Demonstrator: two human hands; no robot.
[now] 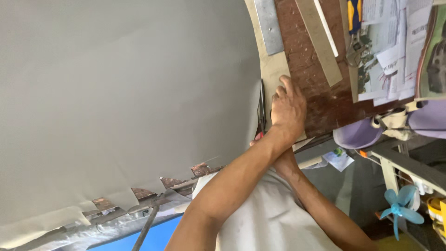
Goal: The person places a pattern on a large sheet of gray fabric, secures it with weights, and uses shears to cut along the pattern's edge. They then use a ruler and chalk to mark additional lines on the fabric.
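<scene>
Left hand (pixel 288 109) lies flat on the pattern (pixel 274 69), holding nothing. At its nine o'clock, the mostly hidden right hand (pixel 258 137) grips scissors (pixel 262 109) against the fabric (pixel 125 93).

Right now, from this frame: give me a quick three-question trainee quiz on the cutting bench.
1. True or false: the left hand lies flat on the beige template.
2. What does the right hand grip? A) scissors B) a hammer C) a paintbrush
3. Fill in: over the grey fabric, the two forearms are ____ over each other.

Key: 1 true; 2 A; 3 crossed.
</scene>
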